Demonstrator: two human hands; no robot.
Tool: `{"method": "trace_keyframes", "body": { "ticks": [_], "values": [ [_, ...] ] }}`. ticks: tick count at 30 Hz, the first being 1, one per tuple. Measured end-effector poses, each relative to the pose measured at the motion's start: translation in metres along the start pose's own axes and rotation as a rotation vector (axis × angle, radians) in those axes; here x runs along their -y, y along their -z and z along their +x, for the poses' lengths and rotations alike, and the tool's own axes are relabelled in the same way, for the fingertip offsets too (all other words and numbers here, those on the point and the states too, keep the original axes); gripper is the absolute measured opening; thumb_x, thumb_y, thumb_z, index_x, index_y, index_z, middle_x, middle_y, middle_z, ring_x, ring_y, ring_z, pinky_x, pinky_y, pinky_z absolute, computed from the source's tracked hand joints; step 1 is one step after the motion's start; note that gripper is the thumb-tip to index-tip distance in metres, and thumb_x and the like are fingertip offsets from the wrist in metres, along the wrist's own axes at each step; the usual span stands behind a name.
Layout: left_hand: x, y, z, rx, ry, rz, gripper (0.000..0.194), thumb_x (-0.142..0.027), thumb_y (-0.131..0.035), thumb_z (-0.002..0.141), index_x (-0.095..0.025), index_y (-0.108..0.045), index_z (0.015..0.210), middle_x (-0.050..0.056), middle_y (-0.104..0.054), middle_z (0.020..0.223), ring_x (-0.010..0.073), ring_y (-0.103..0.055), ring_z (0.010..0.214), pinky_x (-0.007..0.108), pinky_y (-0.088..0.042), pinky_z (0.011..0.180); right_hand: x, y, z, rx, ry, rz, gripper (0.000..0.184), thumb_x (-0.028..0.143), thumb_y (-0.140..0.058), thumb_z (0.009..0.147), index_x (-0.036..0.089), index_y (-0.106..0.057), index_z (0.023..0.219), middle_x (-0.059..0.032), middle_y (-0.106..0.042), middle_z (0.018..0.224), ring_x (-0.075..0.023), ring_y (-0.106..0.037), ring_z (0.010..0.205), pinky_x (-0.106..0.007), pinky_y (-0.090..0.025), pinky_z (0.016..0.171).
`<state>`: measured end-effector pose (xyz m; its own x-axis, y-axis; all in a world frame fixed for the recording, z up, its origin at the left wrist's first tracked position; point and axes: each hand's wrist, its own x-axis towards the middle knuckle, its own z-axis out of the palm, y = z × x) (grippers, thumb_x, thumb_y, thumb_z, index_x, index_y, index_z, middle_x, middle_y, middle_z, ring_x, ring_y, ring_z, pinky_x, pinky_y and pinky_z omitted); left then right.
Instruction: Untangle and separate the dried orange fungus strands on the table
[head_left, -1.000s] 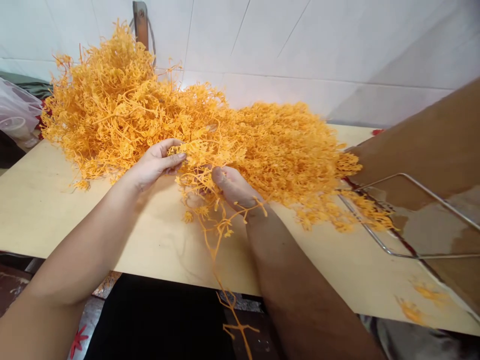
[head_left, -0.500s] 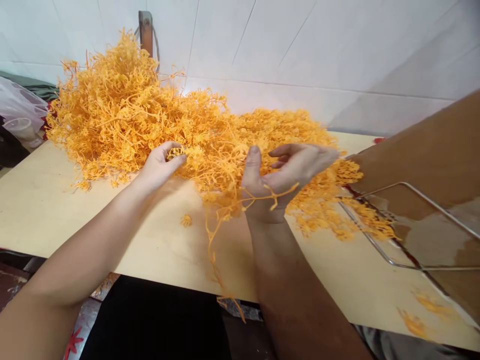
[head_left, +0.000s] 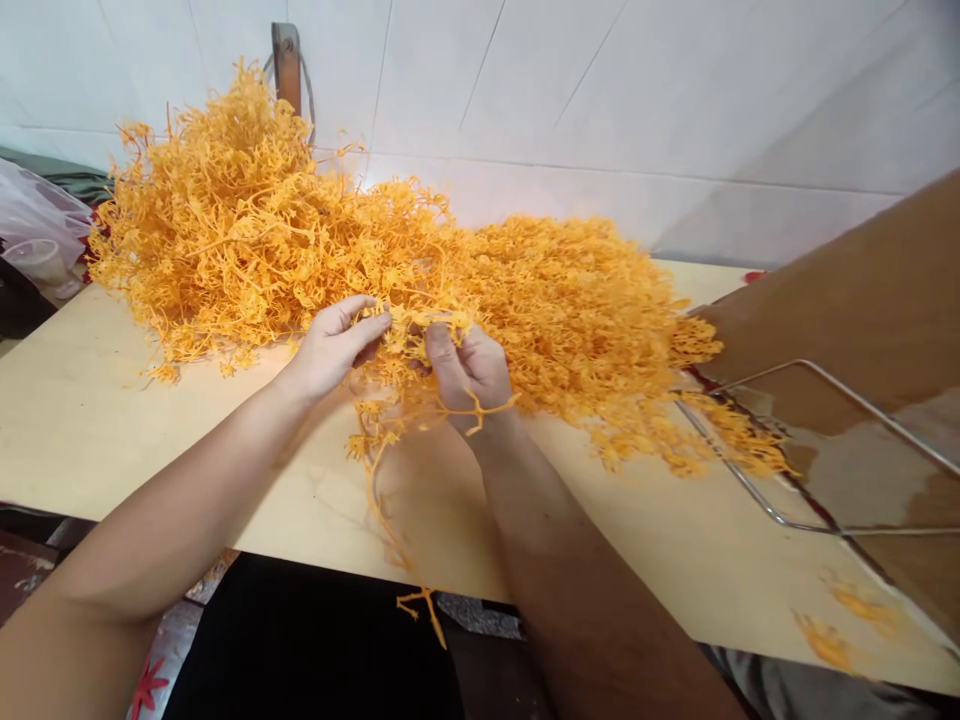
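At the near edge of the heap, my left hand pinches the head of an orange branching sprig, its thumb and fingers closed. Close by on the right, my right hand is also closed, thumb pressed to fingers, on the same orange tangle. A thin stem hangs below the hands past the table's front edge, and a forked piece lies across my right wrist. Behind both hands rises a loose pile of orange sprigs. To the right, a flatter, more even pile lies on the table.
The pale table runs along a white panelled wall. A brown cardboard box with a metal wire frame stands on the right. Orange bits lie at the front right. A plastic bag and a clear cup are at far left.
My right hand has moved left from over the flat pile, closing on the orange sprig beside my left hand. The dangling stem has shifted left. My left hand has barely moved.
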<state>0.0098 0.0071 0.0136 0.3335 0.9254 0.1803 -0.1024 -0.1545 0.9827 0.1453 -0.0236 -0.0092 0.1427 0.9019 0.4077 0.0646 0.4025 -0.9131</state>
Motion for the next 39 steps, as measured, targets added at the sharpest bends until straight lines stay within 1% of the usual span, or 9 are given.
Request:
{"method": "trace_keyframes", "body": {
  "ticks": [6, 14, 18, 21, 25, 29, 33, 36, 39],
  "values": [
    [0.004, 0.008, 0.006, -0.157, 0.101, -0.187, 0.011, -0.017, -0.056, 0.066, -0.017, -0.046, 0.071, -0.007, -0.041, 0.051, 0.0027, -0.039, 0.041, 0.016, -0.025, 0.041, -0.005, 0.003, 0.008, -0.083, -0.148, 0.275, 0.028, 0.043, -0.068, 0.066, 0.019, -0.056, 0.073, 0.0014, -0.057, 0.066, -0.0084, -0.055, 0.054, -0.021, -0.038, 0.042],
    [-0.001, 0.004, 0.002, -0.025, 0.08, -0.259, 0.018, -0.017, -0.063, 0.065, -0.016, -0.048, 0.075, -0.008, -0.045, 0.049, 0.0024, -0.039, 0.041, 0.015, -0.025, 0.041, 0.002, 0.017, 0.014, -0.201, -0.144, 0.401, 0.023, 0.031, -0.065, 0.07, 0.021, -0.049, 0.083, 0.0017, -0.062, 0.079, -0.0076, -0.057, 0.055, -0.021, -0.046, 0.043],
    [-0.001, 0.003, 0.002, -0.025, 0.094, -0.216, 0.021, -0.019, -0.065, 0.065, -0.016, -0.049, 0.077, -0.009, -0.042, 0.047, 0.0025, -0.038, 0.04, 0.016, -0.026, 0.04, 0.005, 0.026, 0.02, -0.342, -0.089, 0.336, 0.019, 0.037, -0.054, 0.079, 0.021, -0.045, 0.078, 0.0029, -0.058, 0.071, -0.006, -0.053, 0.047, -0.019, -0.041, 0.037],
    [0.001, 0.004, 0.003, -0.06, 0.101, -0.197, 0.025, -0.022, -0.068, 0.063, -0.016, -0.049, 0.079, -0.008, -0.045, 0.053, 0.0012, -0.036, 0.039, 0.016, -0.025, 0.039, 0.005, 0.031, 0.026, -0.506, -0.011, 0.294, 0.025, 0.042, -0.05, 0.08, 0.02, -0.043, 0.07, 0.0056, -0.049, 0.056, -0.0042, -0.043, 0.039, -0.017, -0.032, 0.033],
    [-0.009, -0.001, 0.006, -0.117, 0.077, -0.208, 0.03, -0.025, -0.07, 0.06, -0.017, -0.046, 0.078, -0.007, -0.051, 0.061, 0.0004, -0.037, 0.039, 0.015, -0.023, 0.039, 0.005, 0.037, 0.033, -0.626, 0.001, 0.31, 0.033, 0.048, -0.044, 0.081, 0.019, -0.043, 0.066, 0.0058, -0.04, 0.051, -0.0052, -0.039, 0.04, -0.018, -0.029, 0.034],
    [-0.04, -0.03, 0.023, -0.06, -0.031, -0.101, 0.024, -0.028, -0.064, 0.067, -0.017, -0.046, 0.078, -0.005, -0.048, 0.061, 0.0012, -0.04, 0.043, 0.015, -0.026, 0.041, 0.001, 0.047, 0.038, -0.754, -0.005, 0.304, 0.036, 0.051, -0.04, 0.082, 0.019, -0.045, 0.068, 0.0038, -0.038, 0.06, -0.0055, -0.038, 0.047, -0.018, -0.029, 0.036],
    [-0.064, -0.085, 0.069, 0.036, -0.196, 0.229, 0.019, -0.03, -0.052, 0.077, -0.017, -0.05, 0.091, 0.001, -0.054, 0.079, 0.0096, -0.056, 0.07, 0.022, -0.043, 0.058, -0.011, 0.06, 0.043, -0.871, -0.055, 0.162, 0.044, 0.059, -0.028, 0.083, 0.019, -0.044, 0.072, -0.0003, -0.041, 0.071, -0.0091, -0.046, 0.062, -0.019, -0.034, 0.039],
    [-0.058, -0.125, 0.114, 0.077, -0.293, 0.592, 0.026, -0.022, -0.054, 0.073, -0.016, -0.051, 0.098, 0.007, -0.054, 0.101, 0.0217, -0.054, 0.099, 0.035, -0.045, 0.079, -0.026, 0.07, 0.047, -0.924, -0.085, 0.081, 0.039, 0.056, -0.029, 0.083, 0.02, -0.043, 0.075, -0.0015, -0.044, 0.076, -0.0116, -0.051, 0.072, -0.023, -0.043, 0.049],
    [-0.042, -0.146, 0.14, 0.144, -0.316, 0.919, 0.032, -0.014, -0.054, 0.069, -0.014, -0.052, 0.1, 0.011, -0.05, 0.112, 0.0288, -0.049, 0.107, 0.047, -0.039, 0.09, -0.042, 0.079, 0.051, -0.924, -0.031, 0.028, 0.026, 0.045, -0.039, 0.081, 0.02, -0.043, 0.081, -0.002, -0.048, 0.083, -0.0148, -0.054, 0.083, -0.031, -0.049, 0.065]
  ]
}}
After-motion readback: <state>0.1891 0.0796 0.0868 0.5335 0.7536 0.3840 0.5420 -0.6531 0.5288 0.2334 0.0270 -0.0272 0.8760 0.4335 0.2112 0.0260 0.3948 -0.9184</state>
